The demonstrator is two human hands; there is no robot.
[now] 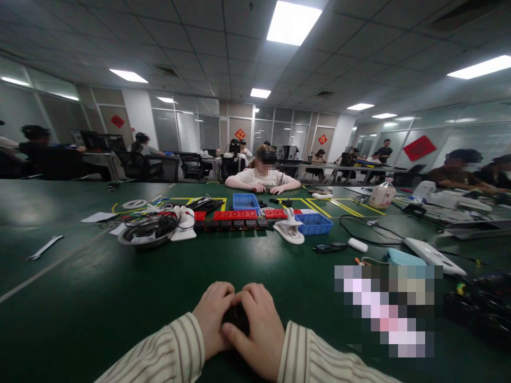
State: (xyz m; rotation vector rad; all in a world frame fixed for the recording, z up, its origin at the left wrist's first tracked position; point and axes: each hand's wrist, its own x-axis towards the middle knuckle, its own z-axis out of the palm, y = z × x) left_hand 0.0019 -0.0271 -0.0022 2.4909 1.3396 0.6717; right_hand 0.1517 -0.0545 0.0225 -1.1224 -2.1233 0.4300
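Observation:
Close to my edge of the green table, my left hand [211, 316] and my right hand [261, 327] curl around a small black rounded object [238, 318]. Only part of its dark top shows between my fingers and thumbs, so its exact kind is hidden. The fingertips of both hands nearly meet at its far side. Striped cuffs cover both wrists.
Beyond my hands stand a metal bowl of cables [146, 236], white clip stands [289, 229], red and black blocks in rows [235, 215] and blue bins [315, 224]. A wrench [45, 248] lies left. A power bank [433, 255] lies right. Someone sits opposite [263, 175].

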